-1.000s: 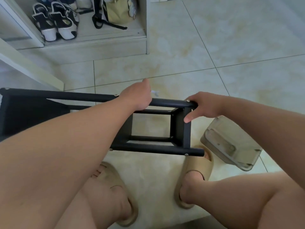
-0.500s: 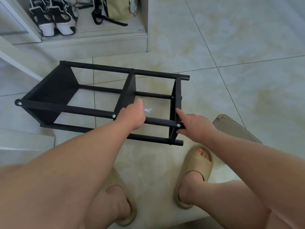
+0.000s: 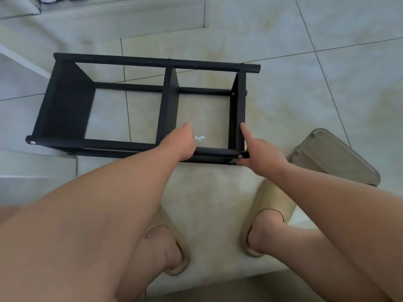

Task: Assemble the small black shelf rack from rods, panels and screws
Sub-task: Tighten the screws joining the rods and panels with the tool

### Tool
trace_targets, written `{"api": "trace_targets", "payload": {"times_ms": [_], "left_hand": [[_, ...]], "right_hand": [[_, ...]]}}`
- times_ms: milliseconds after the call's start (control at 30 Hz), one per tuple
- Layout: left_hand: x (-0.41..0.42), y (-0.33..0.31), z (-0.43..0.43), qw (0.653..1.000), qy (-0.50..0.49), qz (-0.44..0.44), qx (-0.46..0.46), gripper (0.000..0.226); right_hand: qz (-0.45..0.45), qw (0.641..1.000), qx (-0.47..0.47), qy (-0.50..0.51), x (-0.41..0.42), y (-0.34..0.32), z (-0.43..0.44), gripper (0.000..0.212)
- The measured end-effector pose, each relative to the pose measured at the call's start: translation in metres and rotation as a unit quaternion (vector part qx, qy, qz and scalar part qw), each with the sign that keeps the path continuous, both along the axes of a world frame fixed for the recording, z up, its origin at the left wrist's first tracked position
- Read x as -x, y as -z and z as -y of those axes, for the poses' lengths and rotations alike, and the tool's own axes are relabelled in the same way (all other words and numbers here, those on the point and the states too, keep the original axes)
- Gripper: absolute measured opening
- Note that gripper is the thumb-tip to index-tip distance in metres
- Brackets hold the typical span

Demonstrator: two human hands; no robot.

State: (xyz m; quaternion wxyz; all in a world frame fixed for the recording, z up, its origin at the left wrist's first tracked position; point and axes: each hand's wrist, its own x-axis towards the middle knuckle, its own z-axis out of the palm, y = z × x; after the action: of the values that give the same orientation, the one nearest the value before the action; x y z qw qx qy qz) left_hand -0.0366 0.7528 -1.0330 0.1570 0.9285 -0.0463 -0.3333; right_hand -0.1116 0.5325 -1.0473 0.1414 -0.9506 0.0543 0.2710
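Rack (image 3: 168, 101) lies on its side on floor (image 3: 305, 105), long axis left-right, just ahead; left hand (image 3: 182, 144) grips near rod (image 3: 122, 143) mid-span, right hand (image 3: 261, 152) grips its right end, forefinger straight.

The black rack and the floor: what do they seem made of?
The rack looks like matte black painted metal: thin round rods, flat panels, a shiny silver screw at the corner; the panels could be board. The floor looks like glossy glazed tile, with grout lines and sheen.
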Motion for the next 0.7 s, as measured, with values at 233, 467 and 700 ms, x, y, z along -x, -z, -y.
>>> {"api": "trace_targets", "payload": {"times_ms": [233, 467, 700], "left_hand": [[-0.015, -0.038, 0.019, 0.999, 0.031, 0.011, 0.006, 0.016], [-0.032, -0.128, 0.032, 0.983, 0.167, 0.073, -0.018, 0.017], [-0.05, -0.141, 0.042, 0.969, 0.229, 0.091, -0.004, 0.021]], "right_hand": [[-0.021, 1.0, 0.004, -0.02, -0.01, -0.033, 0.008, 0.091], [0.027, 0.991, 0.08, -0.103, 0.007, -0.09, 0.024, 0.088], [0.048, 0.984, 0.082, -0.148, 0.004, -0.088, 0.019, 0.091]]}}
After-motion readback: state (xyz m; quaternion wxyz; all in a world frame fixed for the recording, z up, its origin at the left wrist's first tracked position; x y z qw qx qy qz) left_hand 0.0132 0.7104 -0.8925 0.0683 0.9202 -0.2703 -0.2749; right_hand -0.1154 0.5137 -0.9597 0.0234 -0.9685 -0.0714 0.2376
